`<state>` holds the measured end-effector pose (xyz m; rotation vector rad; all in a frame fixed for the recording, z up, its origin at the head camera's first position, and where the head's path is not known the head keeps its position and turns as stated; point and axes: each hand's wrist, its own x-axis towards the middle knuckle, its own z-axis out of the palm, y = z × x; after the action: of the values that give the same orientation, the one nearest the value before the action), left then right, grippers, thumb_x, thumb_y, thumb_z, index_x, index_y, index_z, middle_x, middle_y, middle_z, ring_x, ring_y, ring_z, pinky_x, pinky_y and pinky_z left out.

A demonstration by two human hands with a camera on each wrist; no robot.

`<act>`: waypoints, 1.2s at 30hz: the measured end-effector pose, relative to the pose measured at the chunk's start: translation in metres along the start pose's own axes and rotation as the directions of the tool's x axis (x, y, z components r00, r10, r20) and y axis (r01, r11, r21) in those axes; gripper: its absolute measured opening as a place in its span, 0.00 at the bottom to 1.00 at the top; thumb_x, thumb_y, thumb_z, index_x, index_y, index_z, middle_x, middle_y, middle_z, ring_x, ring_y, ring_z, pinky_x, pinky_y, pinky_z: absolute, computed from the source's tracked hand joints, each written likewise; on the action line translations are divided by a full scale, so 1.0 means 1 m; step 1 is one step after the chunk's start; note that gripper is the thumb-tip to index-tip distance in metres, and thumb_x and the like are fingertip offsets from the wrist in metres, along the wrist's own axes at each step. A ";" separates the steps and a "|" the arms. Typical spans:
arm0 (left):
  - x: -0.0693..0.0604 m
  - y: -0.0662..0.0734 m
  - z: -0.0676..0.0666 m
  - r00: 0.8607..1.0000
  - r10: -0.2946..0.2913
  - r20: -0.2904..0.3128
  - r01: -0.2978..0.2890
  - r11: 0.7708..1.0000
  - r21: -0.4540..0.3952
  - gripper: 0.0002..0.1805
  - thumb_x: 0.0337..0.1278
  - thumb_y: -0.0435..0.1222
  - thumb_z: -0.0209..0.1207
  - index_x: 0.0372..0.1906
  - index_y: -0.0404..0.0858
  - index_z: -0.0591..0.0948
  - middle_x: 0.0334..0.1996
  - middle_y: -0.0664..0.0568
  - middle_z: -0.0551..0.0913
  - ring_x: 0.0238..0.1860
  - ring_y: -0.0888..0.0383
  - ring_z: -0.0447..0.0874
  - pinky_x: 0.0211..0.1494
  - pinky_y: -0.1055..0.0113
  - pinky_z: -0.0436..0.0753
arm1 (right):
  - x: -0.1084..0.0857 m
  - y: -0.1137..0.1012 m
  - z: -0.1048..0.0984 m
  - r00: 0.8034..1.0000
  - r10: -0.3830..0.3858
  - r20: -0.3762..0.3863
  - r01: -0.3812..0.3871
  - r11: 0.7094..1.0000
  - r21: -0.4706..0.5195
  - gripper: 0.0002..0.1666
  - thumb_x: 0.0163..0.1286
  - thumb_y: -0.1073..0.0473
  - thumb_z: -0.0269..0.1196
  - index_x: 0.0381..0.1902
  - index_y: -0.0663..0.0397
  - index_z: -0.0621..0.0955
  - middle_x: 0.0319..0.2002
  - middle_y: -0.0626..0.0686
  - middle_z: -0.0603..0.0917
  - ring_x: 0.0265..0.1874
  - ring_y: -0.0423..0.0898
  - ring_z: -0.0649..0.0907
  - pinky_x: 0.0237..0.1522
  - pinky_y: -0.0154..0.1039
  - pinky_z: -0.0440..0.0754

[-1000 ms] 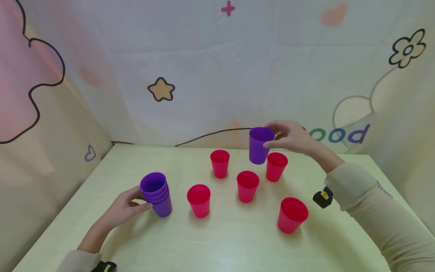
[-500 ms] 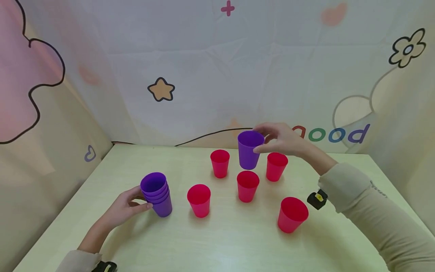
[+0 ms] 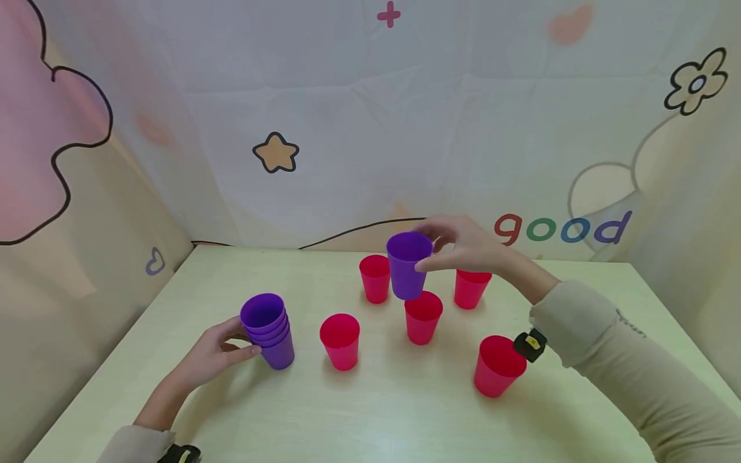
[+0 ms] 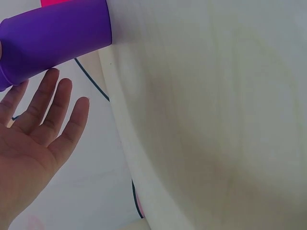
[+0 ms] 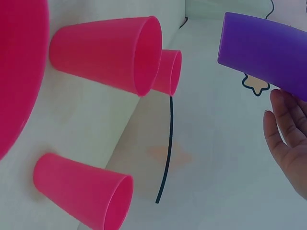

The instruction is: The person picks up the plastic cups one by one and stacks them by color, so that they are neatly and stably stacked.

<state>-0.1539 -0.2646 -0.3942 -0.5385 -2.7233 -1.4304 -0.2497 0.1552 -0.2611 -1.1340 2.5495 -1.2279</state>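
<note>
A stack of several purple cups [image 3: 278, 350] stands at the left of the table, and my left hand [image 3: 211, 357] grips its upper part from the left side. In the left wrist view the stacked cups [image 4: 62, 36] lie against the fingertips of that hand [image 4: 41, 129]. My right hand [image 3: 463, 247] holds one purple cup [image 3: 408, 270] upright by its rim, raised in front of and above the middle red cup [image 3: 422, 325]. The right wrist view shows the held purple cup [image 5: 264, 50] beside the fingers of my right hand [image 5: 292, 134].
Other red cups stand upright: one right of the stack [image 3: 340, 344], one at the back [image 3: 375, 280], one behind my right hand [image 3: 470, 292], one at the front right [image 3: 498, 370]. A printed cloth [image 3: 347, 161] hangs behind the table [image 3: 370, 411].
My right hand has carried the purple cup to the left and somewhat lower, from near the back right red cup to over the middle one. My left hand and the stack have stayed still.
</note>
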 end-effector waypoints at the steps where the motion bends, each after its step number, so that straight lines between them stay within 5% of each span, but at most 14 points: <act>1: 0.000 0.000 0.000 1.000 0.001 0.000 -0.001 1.000 0.000 0.23 0.51 0.33 0.63 0.54 0.33 0.73 0.40 0.47 0.81 0.41 0.55 0.78 0.38 0.64 0.79 | 0.001 -0.001 0.002 1.000 0.001 0.003 -0.001 1.000 0.004 0.32 0.49 0.56 0.70 0.52 0.58 0.75 0.43 0.52 0.80 0.40 0.47 0.79 0.40 0.41 0.79; 19: -0.001 0.002 0.000 1.000 0.009 -0.003 -0.009 1.000 -0.002 0.22 0.51 0.32 0.62 0.53 0.33 0.73 0.38 0.48 0.81 0.41 0.57 0.78 0.38 0.63 0.80 | 0.023 -0.021 0.024 0.992 -0.109 0.069 0.109 0.994 0.009 0.28 0.51 0.54 0.69 0.51 0.56 0.76 0.40 0.47 0.81 0.38 0.44 0.78 0.41 0.41 0.78; 36: -0.002 0.001 0.001 1.000 0.020 -0.003 -0.020 1.000 0.003 0.21 0.51 0.32 0.62 0.52 0.33 0.74 0.38 0.48 0.81 0.41 0.59 0.78 0.37 0.64 0.80 | 0.043 -0.045 0.047 0.987 -0.091 0.130 0.092 0.996 -0.004 0.31 0.51 0.52 0.69 0.52 0.53 0.75 0.39 0.45 0.80 0.38 0.43 0.78 0.41 0.40 0.78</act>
<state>-0.1521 -0.2643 -0.3941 -0.5612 -2.7088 -1.4219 -0.2370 0.0793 -0.2513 -1.3012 2.4359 -1.1209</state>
